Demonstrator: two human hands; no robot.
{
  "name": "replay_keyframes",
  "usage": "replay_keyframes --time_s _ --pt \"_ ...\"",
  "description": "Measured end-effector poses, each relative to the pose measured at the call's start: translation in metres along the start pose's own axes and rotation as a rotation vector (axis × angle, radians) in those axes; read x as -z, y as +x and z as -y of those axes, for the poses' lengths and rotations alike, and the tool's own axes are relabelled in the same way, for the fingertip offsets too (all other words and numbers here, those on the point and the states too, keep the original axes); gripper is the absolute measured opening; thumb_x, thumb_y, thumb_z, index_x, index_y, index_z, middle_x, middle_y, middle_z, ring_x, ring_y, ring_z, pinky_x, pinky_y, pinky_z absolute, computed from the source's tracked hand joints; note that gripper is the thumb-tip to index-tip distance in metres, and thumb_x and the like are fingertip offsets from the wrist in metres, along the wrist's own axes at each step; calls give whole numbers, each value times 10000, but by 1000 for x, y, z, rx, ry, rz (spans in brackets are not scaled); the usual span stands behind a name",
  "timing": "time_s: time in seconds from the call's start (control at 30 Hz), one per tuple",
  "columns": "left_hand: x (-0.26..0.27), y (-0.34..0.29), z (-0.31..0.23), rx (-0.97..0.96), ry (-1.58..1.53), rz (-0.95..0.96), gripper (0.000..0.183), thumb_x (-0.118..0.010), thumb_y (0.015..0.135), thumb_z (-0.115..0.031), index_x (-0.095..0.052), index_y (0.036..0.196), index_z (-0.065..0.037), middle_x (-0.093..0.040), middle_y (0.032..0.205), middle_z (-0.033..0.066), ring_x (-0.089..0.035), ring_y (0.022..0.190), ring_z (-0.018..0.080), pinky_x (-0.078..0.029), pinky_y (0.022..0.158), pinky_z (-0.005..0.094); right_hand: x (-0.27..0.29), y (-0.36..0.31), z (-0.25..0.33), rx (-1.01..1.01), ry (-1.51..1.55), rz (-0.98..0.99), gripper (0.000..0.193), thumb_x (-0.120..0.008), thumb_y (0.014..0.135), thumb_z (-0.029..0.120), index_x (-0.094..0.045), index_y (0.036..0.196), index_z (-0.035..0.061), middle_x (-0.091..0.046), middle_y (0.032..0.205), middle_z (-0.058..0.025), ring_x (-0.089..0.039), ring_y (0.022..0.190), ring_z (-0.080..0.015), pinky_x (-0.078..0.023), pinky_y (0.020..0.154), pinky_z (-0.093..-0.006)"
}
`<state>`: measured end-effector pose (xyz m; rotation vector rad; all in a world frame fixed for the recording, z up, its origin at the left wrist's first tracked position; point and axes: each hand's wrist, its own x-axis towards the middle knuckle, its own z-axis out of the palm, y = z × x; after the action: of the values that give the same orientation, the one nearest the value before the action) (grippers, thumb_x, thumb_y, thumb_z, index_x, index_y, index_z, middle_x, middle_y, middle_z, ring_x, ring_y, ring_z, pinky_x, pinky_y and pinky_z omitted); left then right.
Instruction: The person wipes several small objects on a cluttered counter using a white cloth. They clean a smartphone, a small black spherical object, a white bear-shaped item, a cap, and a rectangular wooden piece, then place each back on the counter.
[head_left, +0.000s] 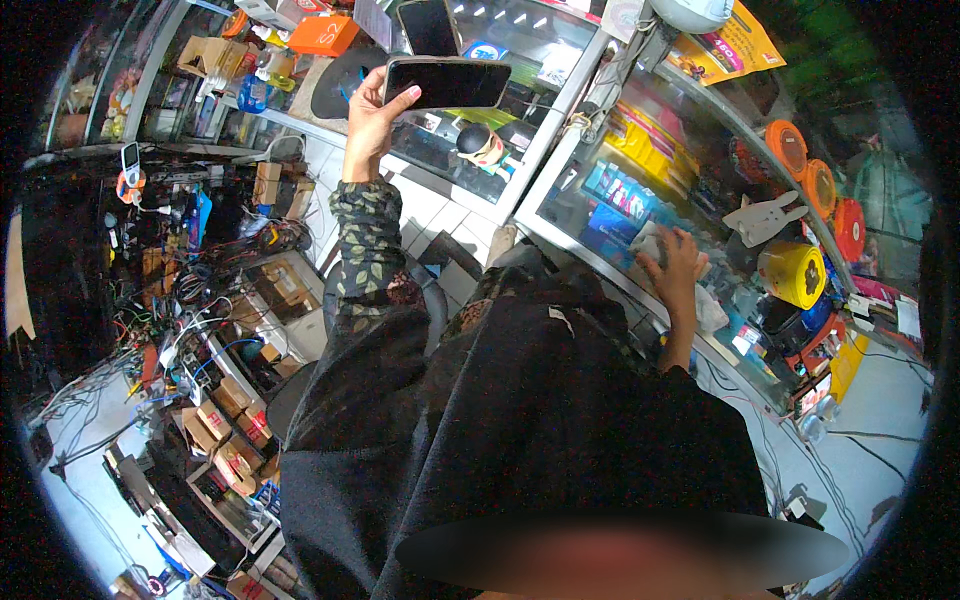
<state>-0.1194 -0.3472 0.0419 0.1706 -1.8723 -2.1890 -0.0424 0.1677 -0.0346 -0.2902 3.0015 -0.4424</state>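
Observation:
My left hand (372,118) is raised at the upper middle and closed around one end of a dark-screened smartphone (450,83), held sideways over a glass display counter (410,165). Just beyond it is a second dark phone (428,28). On the right, my right hand (676,265) bends its fingers over a crumpled greyish-white cloth (648,243) on the glass top of another display case (560,205). The fingers partly hide the cloth. Under that glass, blue packs (612,228) show near the hand.
A yellow tub (792,274), a rabbit-shaped grey piece (765,218) and orange-lidded jars (786,147) stand right of my right hand. An orange box (322,35) sits at the upper left. Tangled cables (190,300) and small cartons (235,400) crowd the lower left.

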Motion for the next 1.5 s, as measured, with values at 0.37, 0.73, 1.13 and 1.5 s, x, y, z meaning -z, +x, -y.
replay_keyframes --time_s 0.37,0.73,1.13,1.5 --pt "-154 -57 -51 -32 -148 406 540 -815 776 29 -554 1248 -1 -680 1022 46 -665 854 91 -546 757 230 97 33 91 234 1302 -130 569 -574 967 111 -380 1491 8 -575 1353 -93 -606 1050 -138 -470 958 -304" --pt "-238 -86 -20 -80 -214 722 485 -696 872 8 -492 1297 -104 -468 1479 152 -446 1366 226 -382 1092 343 115 -9 60 461 1082 -538 366 -746 832 58 -614 1167 -5 -665 1178 -193 -655 1086 -313 -505 950 -373" --pt "-289 -105 -20 -49 -643 676 950 -595 684 91 -291 1546 -167 -218 1631 174 -218 1506 385 -369 1171 472 135 -27 49 750 361 -843 305 -758 790 120 -663 1074 176 -689 1141 -165 -681 1015 -339 -595 839 -404" --pt "-298 -106 -32 -109 -152 655 766 -629 902 -287 -290 1533 -14 -249 1625 162 -193 1519 279 -181 1228 403 114 -36 33 349 1170 -634 381 -711 870 20 -573 1225 -9 -654 1200 -185 -644 1068 -295 -541 896 -449"
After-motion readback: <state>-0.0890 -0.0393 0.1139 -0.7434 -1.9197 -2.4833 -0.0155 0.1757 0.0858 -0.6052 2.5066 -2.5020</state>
